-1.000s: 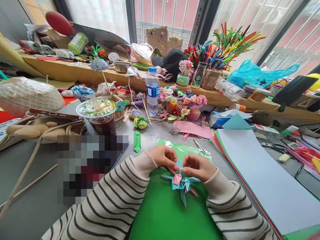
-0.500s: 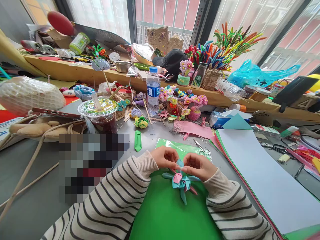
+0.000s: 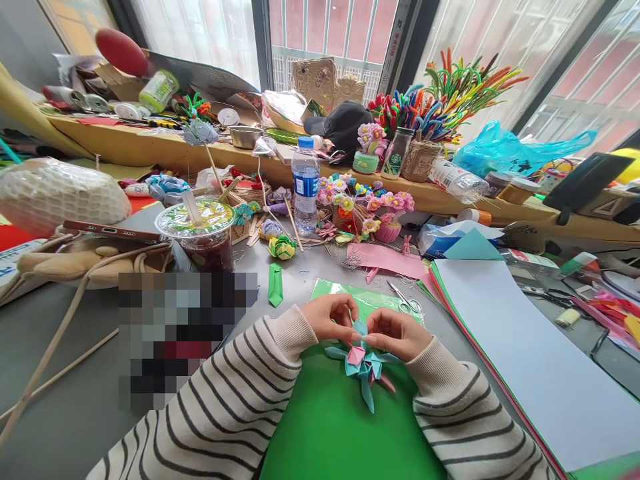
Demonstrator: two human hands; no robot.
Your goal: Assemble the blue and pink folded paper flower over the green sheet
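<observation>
A folded paper flower [image 3: 372, 365] in light blue and pink is held up over a green sheet [image 3: 345, 433]. My left hand [image 3: 333, 319] pinches its upper blue petal between thumb and fingers. From the other side, my right hand [image 3: 395, 332] grips the same petal, its fingers curled. The two sets of fingertips almost meet there and hide part of the petal. Several pointed blue petals and a pink one spread out below and to the sides.
Silver scissors [image 3: 406, 297] and a folded green paper strip [image 3: 275, 285] lie beyond my hands. A lidded drink cup [image 3: 200, 233] stands left, a water bottle [image 3: 305, 187] at the back. Stacked paper sheets [image 3: 525, 347] cover the right side. Pink flowers [image 3: 370, 203] crowd the rear.
Both hands keep their pinch on the blue petal, and the paper flower stays almost where it was. The whole view has shifted very slightly.
</observation>
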